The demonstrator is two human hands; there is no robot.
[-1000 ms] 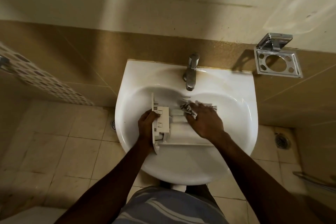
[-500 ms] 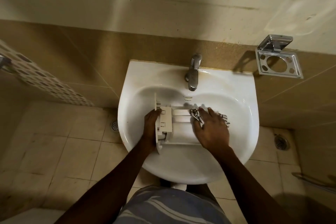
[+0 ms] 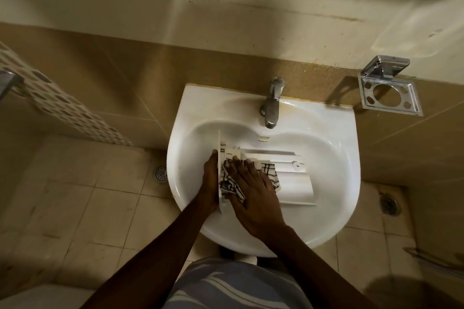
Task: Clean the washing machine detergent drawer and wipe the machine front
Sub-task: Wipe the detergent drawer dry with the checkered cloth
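The white detergent drawer (image 3: 291, 178) lies across the basin of the white sink (image 3: 334, 165), its front panel at the left end. My left hand (image 3: 209, 183) holds that front panel from the outside. My right hand (image 3: 253, 190) presses a white cloth with black checks (image 3: 229, 183) flat onto the drawer just behind the panel, fingers stretched over it. Part of the cloth shows on either side of the hand. The drawer's left compartments are hidden under the cloth and hand.
A chrome tap (image 3: 272, 101) stands at the back of the sink, no water running. A metal holder (image 3: 389, 90) is fixed to the wall at right. Floor drains (image 3: 160, 173) (image 3: 389, 204) sit on both sides, and a toilet edge (image 3: 42, 296) at bottom left.
My right hand has slid the cloth leftward along the drawer, from its right half to the end by the front panel. The left hand has kept its hold.
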